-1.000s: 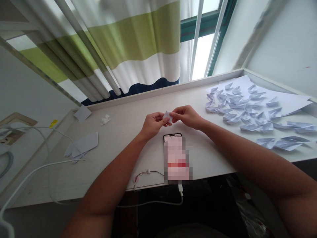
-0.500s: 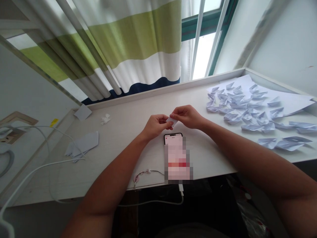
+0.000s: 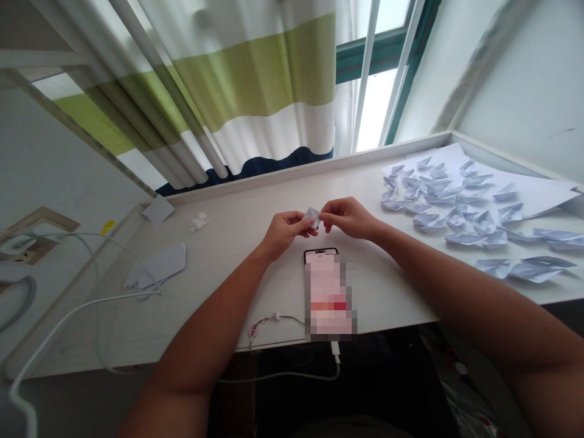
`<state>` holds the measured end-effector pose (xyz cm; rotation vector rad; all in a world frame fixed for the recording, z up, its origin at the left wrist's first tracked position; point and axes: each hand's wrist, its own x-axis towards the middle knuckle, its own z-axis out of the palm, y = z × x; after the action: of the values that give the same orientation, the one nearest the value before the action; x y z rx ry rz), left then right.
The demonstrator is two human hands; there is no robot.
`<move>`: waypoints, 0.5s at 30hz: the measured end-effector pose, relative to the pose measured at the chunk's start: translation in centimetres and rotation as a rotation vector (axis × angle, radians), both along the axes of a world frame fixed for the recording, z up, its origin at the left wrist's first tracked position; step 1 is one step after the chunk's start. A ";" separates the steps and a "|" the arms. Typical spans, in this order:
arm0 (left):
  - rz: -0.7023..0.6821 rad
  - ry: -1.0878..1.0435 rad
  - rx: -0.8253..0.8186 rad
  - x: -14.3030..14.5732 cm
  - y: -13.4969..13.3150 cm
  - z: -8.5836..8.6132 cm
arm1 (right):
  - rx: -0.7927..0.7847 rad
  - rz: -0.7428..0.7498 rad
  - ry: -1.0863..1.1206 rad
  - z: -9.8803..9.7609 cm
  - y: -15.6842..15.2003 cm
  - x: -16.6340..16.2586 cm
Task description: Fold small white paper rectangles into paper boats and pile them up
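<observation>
Both of my hands pinch one small folded piece of white paper (image 3: 312,215) just above the white desk (image 3: 237,267). My left hand (image 3: 285,233) grips its left side with closed fingers. My right hand (image 3: 347,217) grips its right side with thumb and fingertips. A phone (image 3: 329,292) lies on the desk directly below the hands, nearer to me.
Several small folded paper boats (image 3: 438,198) lie on white sheets (image 3: 533,191) at the right. A pile of cut paper (image 3: 157,267), a paper square (image 3: 157,209) and a crumpled scrap (image 3: 199,221) lie at the left. White cables (image 3: 86,304) cross the left side. A striped curtain (image 3: 255,91) hangs behind.
The paper piece was turned and tilted between my fingers; both hands stayed in the same spot above the phone.
</observation>
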<state>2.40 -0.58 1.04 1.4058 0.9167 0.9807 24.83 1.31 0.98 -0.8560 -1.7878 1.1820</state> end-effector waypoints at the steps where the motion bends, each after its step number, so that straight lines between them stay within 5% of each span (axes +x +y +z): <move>1: 0.005 -0.004 -0.003 0.0 0.0 -0.1 | 0.014 0.013 -0.021 0.1 0.0 0.1; 8: 0.013 -0.011 -0.009 -0.3 0.5 -0.5 | 0.048 0.054 -0.065 -0.3 0.3 0.3; 15: 0.023 -0.028 -0.033 -0.6 0.7 -0.6 | 0.294 0.002 -0.087 -0.9 0.2 0.0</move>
<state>1.85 0.17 0.41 1.3533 0.9261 0.9959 24.84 1.50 0.05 -0.7415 -1.9726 0.8650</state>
